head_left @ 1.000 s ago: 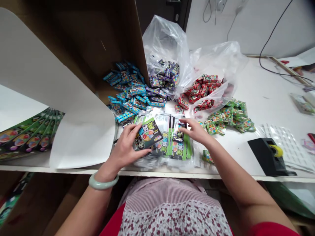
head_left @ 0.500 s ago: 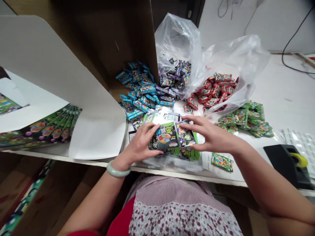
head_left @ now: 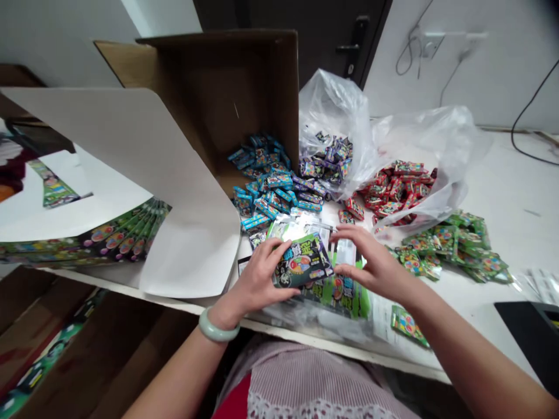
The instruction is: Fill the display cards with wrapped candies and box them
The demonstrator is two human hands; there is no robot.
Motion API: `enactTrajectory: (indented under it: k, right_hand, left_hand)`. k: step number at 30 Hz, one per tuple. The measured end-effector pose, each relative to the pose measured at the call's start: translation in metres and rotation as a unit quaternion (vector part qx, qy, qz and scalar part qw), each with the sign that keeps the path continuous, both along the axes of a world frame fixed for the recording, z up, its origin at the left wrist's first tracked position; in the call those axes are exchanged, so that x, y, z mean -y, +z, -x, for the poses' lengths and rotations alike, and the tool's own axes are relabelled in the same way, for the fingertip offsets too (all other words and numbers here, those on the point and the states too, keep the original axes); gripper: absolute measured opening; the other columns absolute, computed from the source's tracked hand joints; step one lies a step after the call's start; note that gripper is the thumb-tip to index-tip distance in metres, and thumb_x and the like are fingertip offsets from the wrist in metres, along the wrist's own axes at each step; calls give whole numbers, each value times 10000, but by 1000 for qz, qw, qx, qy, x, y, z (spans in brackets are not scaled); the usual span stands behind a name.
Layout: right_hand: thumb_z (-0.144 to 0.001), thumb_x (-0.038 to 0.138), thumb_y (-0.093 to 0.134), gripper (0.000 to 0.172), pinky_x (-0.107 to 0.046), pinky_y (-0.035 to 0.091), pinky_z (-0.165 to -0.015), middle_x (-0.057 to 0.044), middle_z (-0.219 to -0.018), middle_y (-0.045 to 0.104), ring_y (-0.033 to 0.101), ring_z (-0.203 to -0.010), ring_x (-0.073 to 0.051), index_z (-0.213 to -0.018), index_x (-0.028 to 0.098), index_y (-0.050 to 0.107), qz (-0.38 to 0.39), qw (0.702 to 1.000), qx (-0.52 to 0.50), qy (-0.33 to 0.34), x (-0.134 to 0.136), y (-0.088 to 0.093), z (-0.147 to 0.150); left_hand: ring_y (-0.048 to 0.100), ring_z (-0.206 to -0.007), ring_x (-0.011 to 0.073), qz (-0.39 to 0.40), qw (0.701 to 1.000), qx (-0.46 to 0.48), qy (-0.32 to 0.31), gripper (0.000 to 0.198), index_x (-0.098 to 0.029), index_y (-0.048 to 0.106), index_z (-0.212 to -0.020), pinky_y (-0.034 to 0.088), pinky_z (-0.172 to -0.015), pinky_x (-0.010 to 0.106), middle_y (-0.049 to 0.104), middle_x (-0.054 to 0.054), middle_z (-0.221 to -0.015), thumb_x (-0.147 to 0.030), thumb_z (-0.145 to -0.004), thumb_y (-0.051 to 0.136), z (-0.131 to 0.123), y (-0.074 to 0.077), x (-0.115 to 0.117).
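Note:
My left hand (head_left: 262,276) grips a flat dark green printed packet (head_left: 301,262) by its left end, thumb below and fingers above. A thin purple edge of another packet shows behind its right side. My right hand (head_left: 371,256), thumb and fingers apart, is just off that right edge; whether the thumb touches it I cannot tell. Under both hands lie green printed packets (head_left: 345,291) in clear plastic. Past my fingers are piles of small blue packets (head_left: 271,198) and purple packets (head_left: 327,160).
An open cardboard box (head_left: 244,75) lies behind the blue pile. A clear plastic bag (head_left: 419,134) holds red packets (head_left: 397,192). Green sachets (head_left: 449,244) lie at right, a single green sachet (head_left: 408,326) nearer me. White card sheets (head_left: 192,233) stand left; a black tape dispenser (head_left: 524,331) sits right.
The purple packet has gone from beside the dark green one to mostly behind it. My right hand has loosened from it. The view has tilted up, showing more of the box and door.

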State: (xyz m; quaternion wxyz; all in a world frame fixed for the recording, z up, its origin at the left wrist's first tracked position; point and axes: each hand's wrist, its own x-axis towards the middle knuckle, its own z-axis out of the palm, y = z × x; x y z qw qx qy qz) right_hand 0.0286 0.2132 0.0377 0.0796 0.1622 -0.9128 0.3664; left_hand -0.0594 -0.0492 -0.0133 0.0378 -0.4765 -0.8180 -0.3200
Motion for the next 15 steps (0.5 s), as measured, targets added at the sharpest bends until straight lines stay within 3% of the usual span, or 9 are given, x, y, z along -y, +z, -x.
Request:
enactTrajectory:
  k: [2,4,6,9,12,15]
  right_hand:
    - [-932,348,555,306,-612,221,-1145,-78,-1234,639,440,-1330,-290,-1232,301,524,-3,1000,-3,-8,4,-4,-1]
    - [-959,346,500,331,-636,151,-1153,-60,-1227,659,413,-1357,-283,-1287,303,490,12,999,41,17,5,-6,3]
    - [-958,397,486,387,-607,277,-1112,-69,-1197,678,501,-1280,-278,-1326,282,463,68,991,114,32,5,-5,12]
    - [-935,449,494,356,-497,474,-949,-96,-1079,703,634,-1051,-256,-1211,231,546,143,978,148,-27,10,-4,27]
    - [-917,420,512,312,-461,487,-908,-109,-1079,691,635,-1015,-249,-1148,218,571,150,979,111,-86,20,-7,37]
    - [-895,394,531,337,-431,508,-866,-113,-1108,682,649,-993,-235,-1181,217,528,190,968,151,-68,27,-12,39]
  left_hand:
    - [467,-1209,361,-2,1000,-7,12,1008,-281,247,-1482,454,-1009,562,422,140,-1308,-467,-670,813,2,0,5]
    - [469,-1205,359,-3,1000,-9,18,1014,-278,245,-1482,456,-1007,560,422,139,-1304,-456,-666,820,2,-2,8]
    - [464,-1214,355,-4,1000,-9,22,1017,-265,242,-1483,454,-1010,552,416,142,-1310,-457,-669,820,2,-3,9]
    - [451,-1228,354,2,1000,-17,22,1035,-233,241,-1482,442,-1022,546,413,154,-1319,-460,-660,827,1,-5,9]
    - [456,-1212,352,9,999,-32,34,1041,-208,254,-1477,441,-1020,547,426,160,-1305,-469,-650,830,2,-8,10]
    - [463,-1201,355,13,998,-37,38,1029,-201,269,-1474,452,-1007,544,435,162,-1294,-490,-655,819,3,-11,13]
